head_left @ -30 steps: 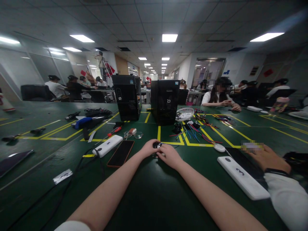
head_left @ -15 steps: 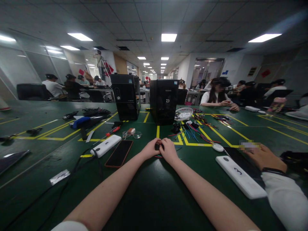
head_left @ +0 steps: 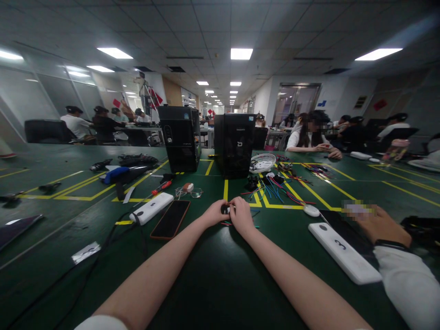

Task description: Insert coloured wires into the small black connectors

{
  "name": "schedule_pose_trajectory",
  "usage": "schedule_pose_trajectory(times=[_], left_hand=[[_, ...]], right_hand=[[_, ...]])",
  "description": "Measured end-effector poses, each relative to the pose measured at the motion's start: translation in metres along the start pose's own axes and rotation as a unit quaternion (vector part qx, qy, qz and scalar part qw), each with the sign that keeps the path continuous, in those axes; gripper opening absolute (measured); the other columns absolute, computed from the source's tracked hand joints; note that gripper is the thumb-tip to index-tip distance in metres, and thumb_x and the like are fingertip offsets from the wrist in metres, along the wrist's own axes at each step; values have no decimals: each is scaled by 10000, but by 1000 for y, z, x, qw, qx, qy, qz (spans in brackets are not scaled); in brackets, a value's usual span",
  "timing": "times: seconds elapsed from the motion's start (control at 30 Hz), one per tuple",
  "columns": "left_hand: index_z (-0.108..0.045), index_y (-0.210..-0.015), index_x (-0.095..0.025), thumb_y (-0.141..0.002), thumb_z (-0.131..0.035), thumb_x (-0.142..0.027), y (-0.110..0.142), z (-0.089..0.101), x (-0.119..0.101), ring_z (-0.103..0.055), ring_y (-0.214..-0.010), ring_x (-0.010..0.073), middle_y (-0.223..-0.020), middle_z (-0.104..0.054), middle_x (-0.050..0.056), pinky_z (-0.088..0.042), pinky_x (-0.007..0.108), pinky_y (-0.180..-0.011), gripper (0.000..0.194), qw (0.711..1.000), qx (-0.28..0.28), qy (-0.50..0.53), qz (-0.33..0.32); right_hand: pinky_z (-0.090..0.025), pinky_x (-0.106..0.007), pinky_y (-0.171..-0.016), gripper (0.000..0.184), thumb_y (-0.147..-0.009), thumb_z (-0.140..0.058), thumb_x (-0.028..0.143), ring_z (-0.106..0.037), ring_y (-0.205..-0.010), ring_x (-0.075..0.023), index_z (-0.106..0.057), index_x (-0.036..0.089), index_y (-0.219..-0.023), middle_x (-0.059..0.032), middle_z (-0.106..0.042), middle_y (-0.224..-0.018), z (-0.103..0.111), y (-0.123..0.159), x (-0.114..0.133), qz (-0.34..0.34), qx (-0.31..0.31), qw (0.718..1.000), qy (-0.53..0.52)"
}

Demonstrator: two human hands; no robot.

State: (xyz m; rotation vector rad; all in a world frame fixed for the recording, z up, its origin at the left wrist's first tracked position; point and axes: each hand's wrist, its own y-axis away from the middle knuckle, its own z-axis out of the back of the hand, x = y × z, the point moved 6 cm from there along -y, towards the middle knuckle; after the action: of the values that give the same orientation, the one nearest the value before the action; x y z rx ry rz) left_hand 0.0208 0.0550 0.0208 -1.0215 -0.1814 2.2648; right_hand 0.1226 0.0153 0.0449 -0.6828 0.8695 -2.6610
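Note:
My left hand (head_left: 216, 213) and my right hand (head_left: 242, 213) meet low over the green table, thumbs and fingers curled toward each other. Between the fingertips is a small dark thing with a whitish bit (head_left: 227, 209), too small and covered to name. Both hands are closed on it. Thin red and green wires (head_left: 226, 223) stick out beneath the hands on the tabletop. A phone in a reddish-brown case (head_left: 171, 220) lies left of my left hand. Beyond my right hand spreads a bundle of blue and red wires (head_left: 273, 189).
Two black computer towers (head_left: 179, 137) stand ahead. To the left are a white power bank (head_left: 151, 209), eyeglasses (head_left: 195, 193), a red screwdriver (head_left: 161, 187) and black cables. On the right, a co-worker's hand (head_left: 388, 225) hovers by another white power bank (head_left: 343, 252). A white basket (head_left: 263, 162) sits farther back.
My fingertips have parted slightly, and a whitish bit now shows between them where it looked dark before. My arms have barely moved.

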Motion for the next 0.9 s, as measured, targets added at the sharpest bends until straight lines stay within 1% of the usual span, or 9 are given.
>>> schedule_pose_trajectory(times=[0.1,0.17,0.23,0.33,0.43,0.53,0.67,0.8,0.9], left_hand=[[-583,-868,-141,-629,-674,-293,0,3,-1,-557,-791,191,-850,-597,41,-433,280,-702,298,1000,1,6,12],[-589,-886,-144,-646,-657,-280,1,8,-1,-564,-810,192,-868,-606,44,-439,287,-727,284,999,-9,15,26],[-593,-918,-147,-662,-634,-240,1,13,-1,-568,-845,191,-897,-615,48,-439,296,-772,275,998,-24,28,43],[-594,-968,-149,-642,-625,-169,1,18,4,-561,-923,202,-969,-619,59,-423,314,-849,328,997,-33,40,65],[-598,-985,-145,-619,-635,-150,0,16,10,-551,-966,214,-1009,-612,68,-410,331,-888,368,997,-28,42,66],[-601,-985,-136,-597,-649,-144,0,13,12,-552,-969,221,-1021,-607,77,-408,342,-900,391,997,-17,39,60],[-598,-997,-136,-612,-643,-150,1,12,10,-553,-983,225,-1037,-606,87,-410,351,-910,388,997,-11,47,55],[-537,-1103,-133,-621,-651,-150,2,13,7,-541,-1034,215,-1110,-583,101,-396,343,-941,495,994,-14,94,46],[-482,-1174,-143,-639,-665,-196,3,12,6,-548,-1034,208,-1102,-586,96,-394,347,-947,568,993,-4,113,39]], right_hand=[[-349,-297,-756,129,-820,-385,154,-466,-839,-173,-510,159,-853,-54,-530,-852,7,-1,0,-7,-20,999,-24],[-358,-291,-760,145,-832,-375,155,-474,-845,-169,-514,159,-875,-56,-534,-867,10,1,6,21,-3,999,-37],[-370,-279,-759,152,-842,-374,158,-481,-842,-161,-520,163,-886,-56,-536,-878,11,4,14,67,31,996,-42],[-383,-265,-755,143,-847,-397,170,-489,-839,-153,-533,170,-895,-52,-542,-894,8,13,26,141,98,985,-25],[-388,-265,-758,136,-835,-439,176,-498,-858,-154,-549,175,-915,-50,-552,-903,2,21,34,180,151,972,4],[-391,-265,-754,149,-829,-458,183,-508,-856,-153,-556,179,-942,-48,-562,-902,0,23,39,191,177,965,26],[-384,-291,-784,156,-834,-468,236,-511,-882,-172,-563,178,-943,-56,-573,-914,9,20,45,201,184,960,55],[-390,-315,-797,221,-815,-506,309,-520,-911,-198,-549,165,-978,-81,-582,-962,19,17,40,160,215,960,86],[-401,-324,-787,291,-789,-535,331,-528,-920,-215,-546,159,-1024,-97,-586,-978,17,21,35,138,254,951,109]])
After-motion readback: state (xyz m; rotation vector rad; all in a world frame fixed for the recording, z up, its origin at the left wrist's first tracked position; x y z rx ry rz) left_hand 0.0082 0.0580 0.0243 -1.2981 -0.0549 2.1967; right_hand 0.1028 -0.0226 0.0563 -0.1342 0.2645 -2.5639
